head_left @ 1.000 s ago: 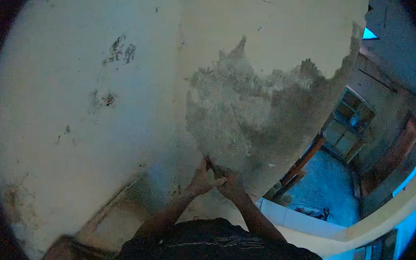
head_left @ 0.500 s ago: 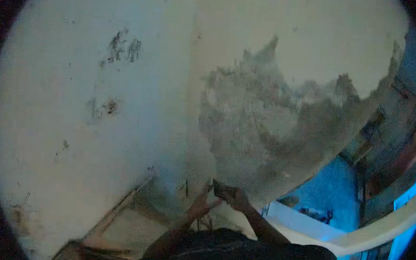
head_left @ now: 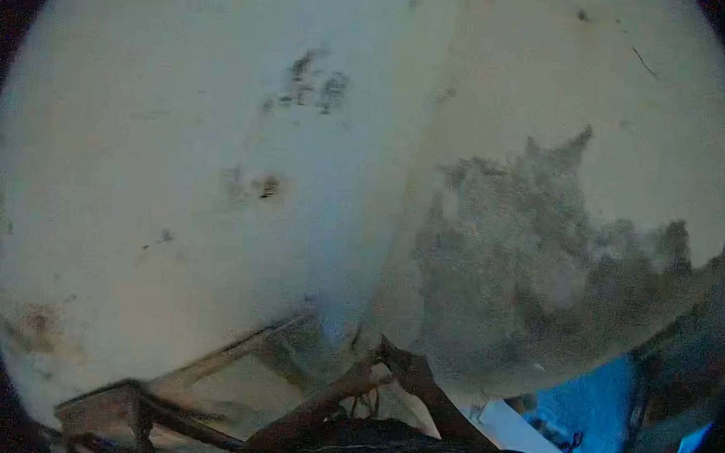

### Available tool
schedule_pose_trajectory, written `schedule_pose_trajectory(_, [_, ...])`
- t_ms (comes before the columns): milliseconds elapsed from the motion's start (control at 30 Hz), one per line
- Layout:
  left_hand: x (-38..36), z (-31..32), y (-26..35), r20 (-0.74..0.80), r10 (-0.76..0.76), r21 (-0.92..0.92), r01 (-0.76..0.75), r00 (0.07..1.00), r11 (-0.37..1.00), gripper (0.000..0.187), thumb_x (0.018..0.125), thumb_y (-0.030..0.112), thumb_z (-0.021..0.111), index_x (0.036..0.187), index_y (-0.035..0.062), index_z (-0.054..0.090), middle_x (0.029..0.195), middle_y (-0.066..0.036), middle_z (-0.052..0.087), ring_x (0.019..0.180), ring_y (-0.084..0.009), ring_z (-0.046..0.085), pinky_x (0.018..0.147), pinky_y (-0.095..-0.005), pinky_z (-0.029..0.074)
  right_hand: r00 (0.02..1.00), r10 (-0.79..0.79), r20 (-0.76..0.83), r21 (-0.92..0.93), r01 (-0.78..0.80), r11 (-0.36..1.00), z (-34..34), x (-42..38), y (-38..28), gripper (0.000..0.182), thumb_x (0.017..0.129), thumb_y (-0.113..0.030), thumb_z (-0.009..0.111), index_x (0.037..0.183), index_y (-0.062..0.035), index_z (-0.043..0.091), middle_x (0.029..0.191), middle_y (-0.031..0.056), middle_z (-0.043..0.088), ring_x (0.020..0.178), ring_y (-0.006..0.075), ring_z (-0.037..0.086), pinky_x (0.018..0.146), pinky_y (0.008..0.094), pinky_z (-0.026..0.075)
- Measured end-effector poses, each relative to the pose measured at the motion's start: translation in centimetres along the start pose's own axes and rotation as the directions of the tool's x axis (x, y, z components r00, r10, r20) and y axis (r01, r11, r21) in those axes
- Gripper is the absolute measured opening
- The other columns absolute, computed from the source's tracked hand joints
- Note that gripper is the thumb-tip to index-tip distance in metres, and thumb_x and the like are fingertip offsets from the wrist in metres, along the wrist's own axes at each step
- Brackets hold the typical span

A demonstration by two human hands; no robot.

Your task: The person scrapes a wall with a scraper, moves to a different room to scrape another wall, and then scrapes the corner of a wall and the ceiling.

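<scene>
My left hand (head_left: 360, 374) and my right hand (head_left: 408, 369) are raised close together in front of my chest, near the corner where two walls meet. The fingertips come together and look bent, as if pinched around something small and dark. In this dim, grainy view I cannot make out what is between them. Behind them stands the stained wall (head_left: 510, 260), its paint worn away to a large grey patch. The hands appear apart from the wall, though the distance is hard to judge.
To the left, a wooden table or bench frame (head_left: 140, 396) stands along the pale wall (head_left: 177, 132), which has dark marks. At lower right are a white ledge (head_left: 524, 436) and a blue-lit surface (head_left: 588, 398) with small dark items near it.
The view has swung left and up, so the walls sit further right and more of the wooden frame shows. Both hands appear slightly lower and still close together.
</scene>
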State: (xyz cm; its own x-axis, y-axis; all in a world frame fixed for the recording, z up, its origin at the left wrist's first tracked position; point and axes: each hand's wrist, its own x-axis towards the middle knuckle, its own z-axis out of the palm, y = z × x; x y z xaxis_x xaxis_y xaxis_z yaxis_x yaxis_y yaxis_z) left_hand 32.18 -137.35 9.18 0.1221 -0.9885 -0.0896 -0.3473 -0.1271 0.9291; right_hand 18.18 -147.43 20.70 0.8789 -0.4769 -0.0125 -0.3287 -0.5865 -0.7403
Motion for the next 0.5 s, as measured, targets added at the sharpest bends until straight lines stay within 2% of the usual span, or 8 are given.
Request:
schedule_pose_trajectory(33, [0.3,0.1,-0.7,-0.058,0.024,0.044,-0.021,0.998,0.999,0.098,0.081,0.055,0.066,0.149,0.0061,0.014,0.15,-0.02,0.023,0.136,-0.0369,0.031,0.107,-0.0506,0.034,0.999,-0.028,0.018,0.001,0.028,1.0,1.1,0.7,1.6,0.049,0.095,-0.038,0.053,0.138,-0.0145,0.047,0.117,0.0134,0.064,0.104,0.0258,0.063,0.089,0.0364,0.049])
schedule_pose_trajectory(100, [0.8,0.5,-2.2,-0.161,0.07,0.12,-0.051,0.984,0.992,0.098,0.082,0.056,0.065,0.149,0.0055,0.014,0.15,-0.021,0.024,0.136,-0.0369,0.031,0.107,-0.0509,0.034,0.964,-0.262,0.037,-0.393,0.255,0.884,2.9,1.6,4.9,0.049,0.093,-0.039,0.056,0.133,-0.0099,0.051,0.118,0.0147,0.063,0.108,0.0264,0.062,0.09,0.0373,0.049])
schedule_pose_trajectory(133, [1.1,0.6,-2.6,-0.2,0.079,0.152,-0.049,0.977,0.987,0.098,0.082,0.056,0.064,0.149,0.0051,0.015,0.149,-0.021,0.024,0.136,-0.037,0.031,0.107,-0.0511,0.034,0.958,-0.284,0.043,-0.397,0.277,0.875,2.7,1.7,5.1,0.049,0.093,-0.039,0.056,0.133,-0.0099,0.051,0.118,0.0147,0.063,0.108,0.0264,0.062,0.09,0.0373,0.049])
schedule_pose_trajectory(200, [0.9,-0.1,-3.7,-0.232,0.06,0.216,-0.008,0.971,0.976,0.098,0.082,0.054,0.065,0.149,0.0045,0.013,0.15,-0.022,0.022,0.136,-0.0372,0.029,0.109,-0.0494,0.03,0.99,-0.019,0.138,-0.108,0.034,0.994,1.1,1.5,1.1,0.047,0.092,-0.033,0.058,0.131,-0.0072,0.052,0.121,0.0165,0.061,0.11,0.0285,0.06,0.092,0.0401,0.049])
schedule_pose_trajectory(300, [-0.2,-1.3,-2.7,-0.274,0.043,0.283,0.038,0.961,0.958,0.099,0.082,0.053,0.066,0.149,0.0039,0.011,0.15,-0.023,0.02,0.137,-0.0375,0.027,0.111,-0.0476,0.027,0.962,-0.087,0.259,-0.128,0.124,0.984,1.2,3.0,-0.3,0.049,0.091,-0.034,0.057,0.132,-0.0069,0.052,0.123,0.0176,0.06,0.11,0.0326,0.06,0.095,0.0434,0.046])
schedule_pose_trajectory(333, [-1.1,-1.6,-1.0,-0.337,0.004,0.182,0.061,0.941,0.981,0.101,0.081,0.05,0.068,0.149,0.0039,0.01,0.15,-0.023,0.02,0.138,-0.0375,0.026,0.111,-0.048,0.027,0.961,-0.106,0.257,-0.13,0.143,0.981,1.2,3.2,-0.7,0.049,0.091,-0.034,0.057,0.132,-0.0069,0.052,0.123,0.0176,0.06,0.11,0.0326,0.06,0.095,0.0434,0.046])
schedule_pose_trajectory(433, [-3.1,-3.7,4.2,-0.365,-0.105,0.058,0.135,0.925,0.989,0.104,0.079,0.049,0.071,0.149,0.0044,0.009,0.15,-0.023,0.021,0.138,-0.0374,0.026,0.111,-0.0497,0.027,0.923,-0.321,0.212,-0.031,0.335,0.942,2.0,3.4,-0.1,0.05,0.09,-0.037,0.058,0.129,-0.0053,0.054,0.126,0.018,0.057,0.11,0.0343,0.059,0.095,0.0446,0.046])
schedule_pose_trajectory(500, [-3.5,-3.9,4.9,-0.329,-0.178,0.03,0.198,0.927,0.98,0.105,0.078,0.049,0.072,0.149,0.0048,0.009,0.149,-0.023,0.023,0.138,-0.0374,0.026,0.11,-0.0511,0.028,0.684,-0.716,0.14,-0.147,0.729,0.668,2.6,4.0,0.8,0.048,0.089,-0.034,0.061,0.125,-0.0039,0.055,0.125,0.0184,0.057,0.106,0.0358,0.06,0.092,0.0439,0.048])
